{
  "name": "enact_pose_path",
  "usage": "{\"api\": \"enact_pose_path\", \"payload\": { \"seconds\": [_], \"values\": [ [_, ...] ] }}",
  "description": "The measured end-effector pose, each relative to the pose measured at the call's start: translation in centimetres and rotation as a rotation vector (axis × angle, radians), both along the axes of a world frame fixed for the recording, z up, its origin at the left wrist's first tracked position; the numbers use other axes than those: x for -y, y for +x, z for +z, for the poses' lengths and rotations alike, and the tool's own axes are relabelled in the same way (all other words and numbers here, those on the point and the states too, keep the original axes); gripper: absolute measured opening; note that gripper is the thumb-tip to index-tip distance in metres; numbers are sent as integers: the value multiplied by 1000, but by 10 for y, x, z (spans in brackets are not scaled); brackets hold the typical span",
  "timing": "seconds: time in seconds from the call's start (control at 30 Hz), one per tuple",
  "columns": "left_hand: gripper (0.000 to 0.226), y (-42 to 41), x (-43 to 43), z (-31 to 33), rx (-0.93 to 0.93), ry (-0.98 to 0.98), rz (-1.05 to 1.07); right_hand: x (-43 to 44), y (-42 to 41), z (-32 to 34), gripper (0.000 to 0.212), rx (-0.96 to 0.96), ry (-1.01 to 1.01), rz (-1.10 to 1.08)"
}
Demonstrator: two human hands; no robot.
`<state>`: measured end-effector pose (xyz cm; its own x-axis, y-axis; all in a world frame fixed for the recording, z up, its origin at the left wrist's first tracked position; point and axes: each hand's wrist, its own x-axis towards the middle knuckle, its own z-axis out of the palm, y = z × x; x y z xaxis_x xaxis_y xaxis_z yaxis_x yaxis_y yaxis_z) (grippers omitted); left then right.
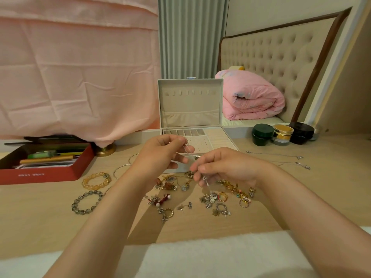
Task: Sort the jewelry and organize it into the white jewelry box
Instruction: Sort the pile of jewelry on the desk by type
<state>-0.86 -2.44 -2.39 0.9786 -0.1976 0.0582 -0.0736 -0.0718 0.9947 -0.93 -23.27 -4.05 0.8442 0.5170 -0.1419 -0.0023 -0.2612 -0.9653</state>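
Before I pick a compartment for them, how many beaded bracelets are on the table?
2: an amber bracelet beside the red box, a grey bracelet nearer the camera. The left forearm may hide more.

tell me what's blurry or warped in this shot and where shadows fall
Head view: the wide lens bows the headboard; the thin chain pinched between left hand and right hand is faint, smeared; soft shadows fall on the desk.

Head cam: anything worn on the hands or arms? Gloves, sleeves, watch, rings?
Nothing visible. Left hand and right hand are ungloved; both forearms are bare to the frame edge, no sleeves. No watch or bracelet on either wrist, no rings on the fingers that show.
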Motion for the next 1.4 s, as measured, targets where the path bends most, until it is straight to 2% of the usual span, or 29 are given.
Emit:
{"api": "enact_pose_path", "payload": {
  "seconds": [0.17, 0.3, 0.43, 0.57, 0.63, 0.7, 0.77, 0.87, 0.93, 1.03, 1.13, 1.27, 1.4],
  "values": [
    [16, 2, -6, 0, -82, -5, -7, 1, 3, -6, 18, -68, -95, 16],
    [16, 4, -12, 0, -127, 113, 15, 1, -1, -3, 23, -38, -183, 54],
    [17, 6, -24, -1, -116, 433, 49, -3, -1, -4, 22, 41, -280, -6],
    [16, 4, -36, -1, -99, 996, -53, -10, -3, -5, 16, 86, -298, -55],
    [14, 3, -34, 0, -50, 1167, -63, -13, -6, -4, 12, 99, -302, -56],
    [15, 3, -29, 2, 65, 1107, -45, -18, -7, -2, 10, 131, -324, -61],
    [19, 3, -24, 2, 143, 898, -124, -20, -9, 0, 12, 159, -337, -65],
    [30, -1, -15, -3, 67, 612, -343, -21, -12, 5, 22, 142, -316, -26],
    [32, -2, -12, -8, 78, 545, -330, -21, -13, 6, 27, 127, -289, -18],
    [23, -3, -11, -9, 147, 549, -247, -22, -11, 3, 28, 111, -261, -62],
    [17, -4, -11, -7, 136, 589, -257, -21, -9, 0, 31, 94, -278, -54],
    [12, -2, -15, -9, 123, 710, -223, -15, -8, 1, 18, 106, -347, -56],
    [12, -1, -16, -9, 119, 727, -216, -15, -7, 3, 8, 153, -376, -82]
  ]
}}
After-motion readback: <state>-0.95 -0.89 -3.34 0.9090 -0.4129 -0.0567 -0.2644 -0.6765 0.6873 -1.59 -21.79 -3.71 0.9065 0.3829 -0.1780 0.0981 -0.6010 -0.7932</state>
